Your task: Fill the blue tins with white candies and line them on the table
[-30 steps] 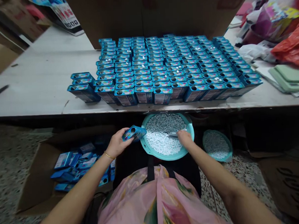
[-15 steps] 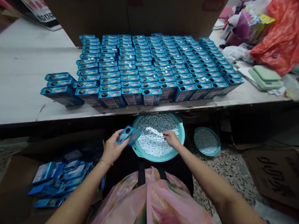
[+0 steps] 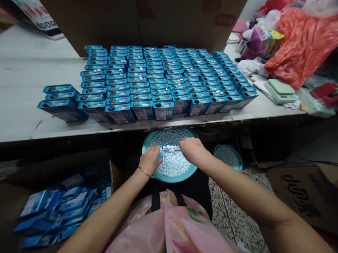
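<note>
Below the table edge, a turquoise basin holds many small white pellets. My left hand is closed around a small blue box at the basin's left side; the hand covers most of it. Over the basin's right part is my right hand, its fingers curled together and facing the box. White pellets lie in a raised line between the two hands. What the right fingers grip is hidden. Rows of upright blue boxes stand on the table, a few with pellets on their tops.
A carton at lower left holds jumbled blue boxes. A smaller pellet basin sits to the right. On the white table, a large cardboard box stands behind the rows, with a green scale and red bags at right.
My left hand has moved right and turned over, bringing the blue box over the basin beside the pellets. My right hand stays over the basin, now back-up. The view has shifted slightly.
</note>
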{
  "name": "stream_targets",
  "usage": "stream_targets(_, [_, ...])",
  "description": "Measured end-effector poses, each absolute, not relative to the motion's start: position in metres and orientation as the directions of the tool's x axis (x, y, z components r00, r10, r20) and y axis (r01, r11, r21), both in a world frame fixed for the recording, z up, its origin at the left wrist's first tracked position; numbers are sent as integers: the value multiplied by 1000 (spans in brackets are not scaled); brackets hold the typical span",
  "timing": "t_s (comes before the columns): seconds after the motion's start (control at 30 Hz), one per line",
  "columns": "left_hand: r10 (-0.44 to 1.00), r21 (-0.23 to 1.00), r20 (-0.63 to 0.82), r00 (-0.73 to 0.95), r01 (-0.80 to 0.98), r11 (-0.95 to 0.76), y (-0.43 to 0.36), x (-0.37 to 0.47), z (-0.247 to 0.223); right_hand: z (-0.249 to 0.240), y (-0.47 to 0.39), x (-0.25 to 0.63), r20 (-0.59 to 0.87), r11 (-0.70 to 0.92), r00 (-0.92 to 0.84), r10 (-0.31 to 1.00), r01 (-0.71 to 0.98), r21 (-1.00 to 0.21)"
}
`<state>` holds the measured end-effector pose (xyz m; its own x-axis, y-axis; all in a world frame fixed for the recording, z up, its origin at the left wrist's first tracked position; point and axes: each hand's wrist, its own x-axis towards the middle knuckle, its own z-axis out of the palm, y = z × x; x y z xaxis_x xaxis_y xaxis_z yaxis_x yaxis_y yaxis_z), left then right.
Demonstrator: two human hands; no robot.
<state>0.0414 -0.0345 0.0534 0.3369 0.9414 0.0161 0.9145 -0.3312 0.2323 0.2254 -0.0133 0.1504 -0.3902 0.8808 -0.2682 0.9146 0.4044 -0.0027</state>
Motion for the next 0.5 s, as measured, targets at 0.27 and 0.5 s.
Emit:
stream_targets(0.27, [951,272,38,308,912,-306,-30,31,52,159,-10,229,-287,443,-416,863,896,35])
stream_targets(0.5, [988,568,129,83,810,-142,-31,-21,55,50,-14,252,-470,98,-101,877,995,-31])
